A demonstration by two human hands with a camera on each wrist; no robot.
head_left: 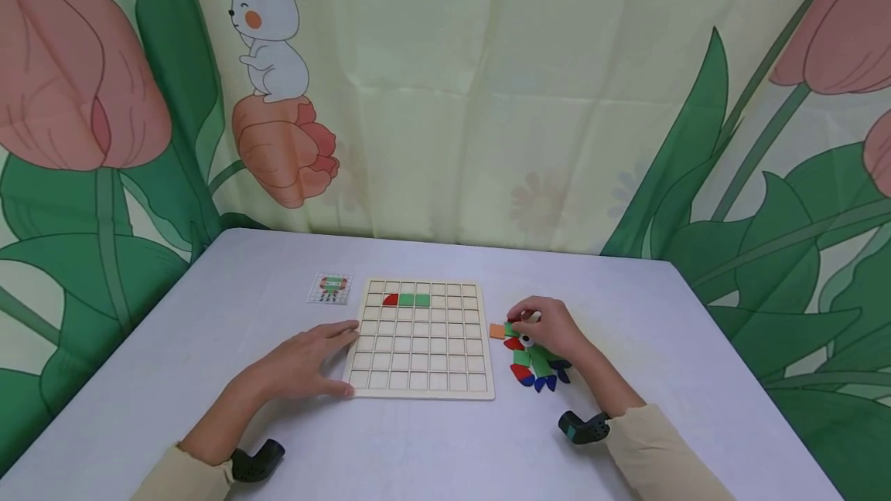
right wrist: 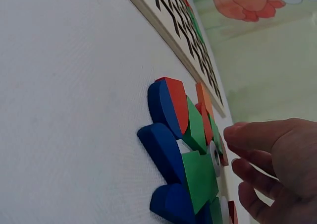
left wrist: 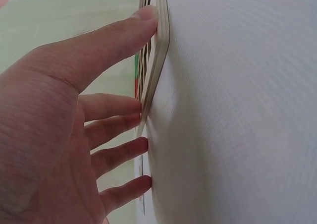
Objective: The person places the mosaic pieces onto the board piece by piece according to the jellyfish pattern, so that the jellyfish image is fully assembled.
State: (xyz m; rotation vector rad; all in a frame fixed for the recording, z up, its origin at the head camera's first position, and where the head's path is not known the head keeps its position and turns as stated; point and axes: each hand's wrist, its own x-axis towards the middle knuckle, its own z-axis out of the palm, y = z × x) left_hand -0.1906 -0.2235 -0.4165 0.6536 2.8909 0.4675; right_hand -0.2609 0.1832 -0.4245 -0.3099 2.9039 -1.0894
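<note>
The left hand rests at the left edge of a wooden grid board, its thumb and fingers spread along the rim. In the left wrist view, the thumb touches the board's edge. Over a pile of coloured pieces at the board's right, the right hand reaches down with bent fingers. Its fingertips are close to a green piece; no piece shows between them in the right wrist view. A red quarter-round piece and two green squares sit in a row on the grid.
A small picture card lies beyond the board's left side. The pile holds an orange square, red pieces, blue pieces and white round pieces with black centres. A patterned curtain hangs behind the white table.
</note>
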